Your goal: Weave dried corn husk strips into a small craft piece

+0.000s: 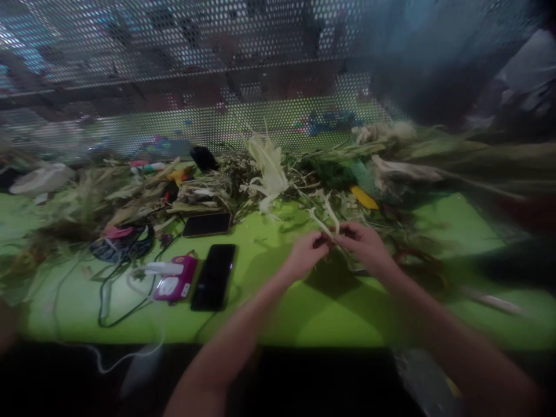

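Left hand (305, 252) and right hand (365, 248) pinch pale, curling strips (333, 215); papery husks (269, 166) behind.

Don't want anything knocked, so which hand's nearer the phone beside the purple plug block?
Left. Your left hand is right of the phone; your right hand is farther right.

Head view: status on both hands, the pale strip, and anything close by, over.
Left hand, right hand: fingertips together, pinching pale strip. Dry leaves piled beyond. Two phones to the left.
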Demonstrator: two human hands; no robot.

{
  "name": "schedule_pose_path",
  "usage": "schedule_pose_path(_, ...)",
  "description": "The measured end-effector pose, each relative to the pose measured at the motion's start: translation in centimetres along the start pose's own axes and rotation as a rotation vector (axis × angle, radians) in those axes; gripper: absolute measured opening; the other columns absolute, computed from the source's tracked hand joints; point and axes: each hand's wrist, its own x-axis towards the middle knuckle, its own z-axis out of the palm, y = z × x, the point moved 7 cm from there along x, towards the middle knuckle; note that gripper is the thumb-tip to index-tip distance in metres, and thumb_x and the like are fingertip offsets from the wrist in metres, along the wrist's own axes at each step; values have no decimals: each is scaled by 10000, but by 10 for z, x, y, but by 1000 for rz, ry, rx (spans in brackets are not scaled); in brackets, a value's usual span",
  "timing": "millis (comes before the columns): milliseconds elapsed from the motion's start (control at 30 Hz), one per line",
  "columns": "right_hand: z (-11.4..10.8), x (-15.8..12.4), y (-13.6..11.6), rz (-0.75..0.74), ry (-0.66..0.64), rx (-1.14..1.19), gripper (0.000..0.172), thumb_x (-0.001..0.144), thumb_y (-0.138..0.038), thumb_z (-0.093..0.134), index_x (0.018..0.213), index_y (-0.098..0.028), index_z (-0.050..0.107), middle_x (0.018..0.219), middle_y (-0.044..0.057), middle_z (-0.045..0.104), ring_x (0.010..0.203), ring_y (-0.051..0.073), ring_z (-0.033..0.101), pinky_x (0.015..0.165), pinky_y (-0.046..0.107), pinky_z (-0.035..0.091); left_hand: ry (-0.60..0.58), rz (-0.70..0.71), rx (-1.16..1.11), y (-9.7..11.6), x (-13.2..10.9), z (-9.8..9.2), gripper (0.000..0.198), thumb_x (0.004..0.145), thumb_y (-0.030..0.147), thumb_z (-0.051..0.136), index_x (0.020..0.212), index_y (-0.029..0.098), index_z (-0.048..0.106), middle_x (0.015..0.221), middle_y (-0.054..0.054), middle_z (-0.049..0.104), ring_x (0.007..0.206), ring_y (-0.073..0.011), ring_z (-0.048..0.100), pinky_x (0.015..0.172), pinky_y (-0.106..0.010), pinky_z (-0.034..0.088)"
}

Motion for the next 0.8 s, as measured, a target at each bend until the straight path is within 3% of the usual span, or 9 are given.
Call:
schedule_pose_path(233,-3,0,3,12,43,8,231,730,-394,742,807,-192,660,722,0,627,683,154,569,637,273,456,-53,30,-3,2,0,8,179,805,308,615,776,135,647,684,-13,607,618,-108,519,606,-235,402)
schedule_pose_path(433,1,-2,-3,20,96,-14,176,728,-346,702,771,-192,627,703,-4,606,674,156,547,648,284,455,-138,-8,-99,-3,-2,18,136,784,260,633,772,126,655,696,-18,630,624,-112,547,628,-241,431)
schedule_pose_path(533,1,-2,-5,55,89,-47,166,754,-341,682,802,-191,630,738,10,629,703,165,568,673,293,469,-91,-32,-137,-6,-1,15,133,765,255,655,782,123,659,711,-18,639,641,-110,556,642,-241,436)
schedule_pose_path(667,2,1,-7,33,21,-49,274,774,-408,693,935,-197,626,861,37,674,787,179,614,712,304,490,65,-69,-247,-9,1,-1,203,756,318,693,834,134,661,723,-4,628,622,-88,536,617,-220,415)
schedule_pose_path(800,3,2,-6,12,-27,-153,244,768,-431,685,801,-197,626,719,13,632,655,158,563,614,286,458,145,-79,-318,-6,1,-14,265,752,383,712,844,141,656,719,13,607,559,-51,465,547,-194,346)
